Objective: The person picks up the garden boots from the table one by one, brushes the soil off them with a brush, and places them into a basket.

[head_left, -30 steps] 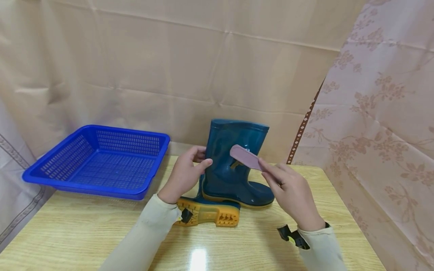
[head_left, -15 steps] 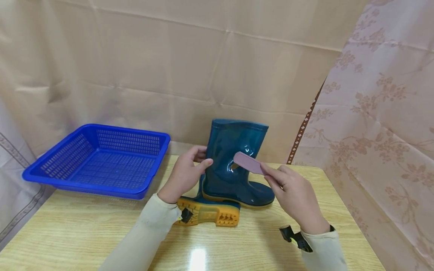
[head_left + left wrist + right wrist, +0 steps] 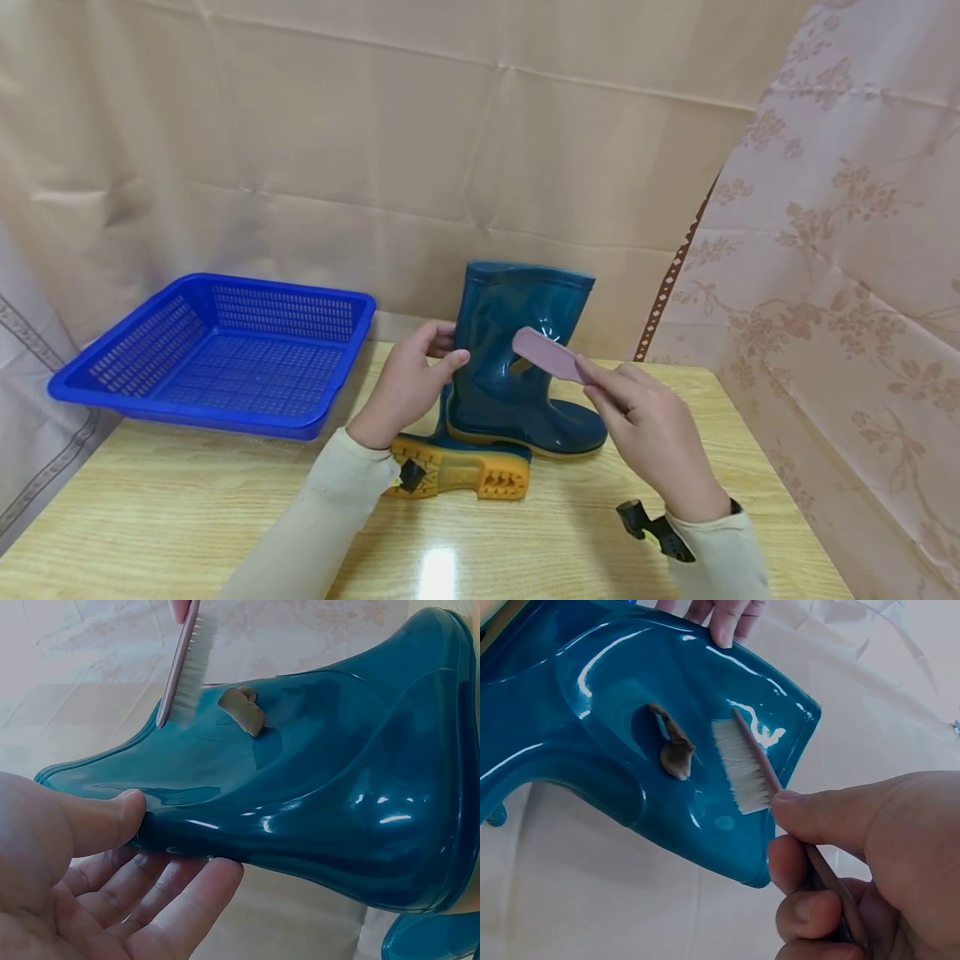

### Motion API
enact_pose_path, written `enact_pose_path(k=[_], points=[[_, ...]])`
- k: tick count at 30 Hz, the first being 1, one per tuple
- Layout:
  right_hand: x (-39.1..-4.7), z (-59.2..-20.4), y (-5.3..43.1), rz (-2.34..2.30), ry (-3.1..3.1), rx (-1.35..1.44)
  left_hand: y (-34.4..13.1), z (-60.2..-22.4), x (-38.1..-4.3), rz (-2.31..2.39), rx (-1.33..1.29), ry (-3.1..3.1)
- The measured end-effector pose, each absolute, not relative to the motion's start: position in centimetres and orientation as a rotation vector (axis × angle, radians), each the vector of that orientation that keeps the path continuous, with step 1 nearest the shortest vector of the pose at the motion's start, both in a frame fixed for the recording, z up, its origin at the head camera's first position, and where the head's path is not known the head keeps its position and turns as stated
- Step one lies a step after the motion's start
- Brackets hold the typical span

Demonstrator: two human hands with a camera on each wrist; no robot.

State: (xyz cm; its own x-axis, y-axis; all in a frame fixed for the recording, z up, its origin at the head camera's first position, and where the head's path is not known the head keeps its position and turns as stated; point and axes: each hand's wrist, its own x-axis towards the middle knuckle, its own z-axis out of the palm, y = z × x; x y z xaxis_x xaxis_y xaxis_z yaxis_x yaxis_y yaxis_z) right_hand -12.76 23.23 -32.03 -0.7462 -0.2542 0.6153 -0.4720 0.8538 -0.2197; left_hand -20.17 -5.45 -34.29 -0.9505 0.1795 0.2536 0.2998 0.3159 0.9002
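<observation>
A teal rubber boot stands upright with its toe to the right. My left hand holds the back of its shaft, thumb on the near side and fingers behind. In my right hand I grip a pinkish brush by its handle. Its white bristles face the boot's shaft, as the right wrist view shows. A brown, mud-like lump sticks to the shaft beside the bristles; the left wrist view shows the same lump. A second boot lies on its side in front, yellow sole toward me, partly hidden by my left wrist.
A blue plastic basket with slotted walls sits at the left of the wooden table. A beige curtain hangs close behind the table, and a floral cloth hangs along the right side.
The brush has dipped down along the boot's shaft and come slightly back up, with my right hand shifting a little. My left hand and both boots stay where they were.
</observation>
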Motion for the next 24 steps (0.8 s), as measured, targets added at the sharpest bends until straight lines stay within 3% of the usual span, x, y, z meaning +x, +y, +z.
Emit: enact_pose_path(k=[24], points=[[-12.3,-31.4,23.5,0.441,-2.653,0.501,-5.5,-34.4,-20.2,-1.722,-0.439,-2.465]])
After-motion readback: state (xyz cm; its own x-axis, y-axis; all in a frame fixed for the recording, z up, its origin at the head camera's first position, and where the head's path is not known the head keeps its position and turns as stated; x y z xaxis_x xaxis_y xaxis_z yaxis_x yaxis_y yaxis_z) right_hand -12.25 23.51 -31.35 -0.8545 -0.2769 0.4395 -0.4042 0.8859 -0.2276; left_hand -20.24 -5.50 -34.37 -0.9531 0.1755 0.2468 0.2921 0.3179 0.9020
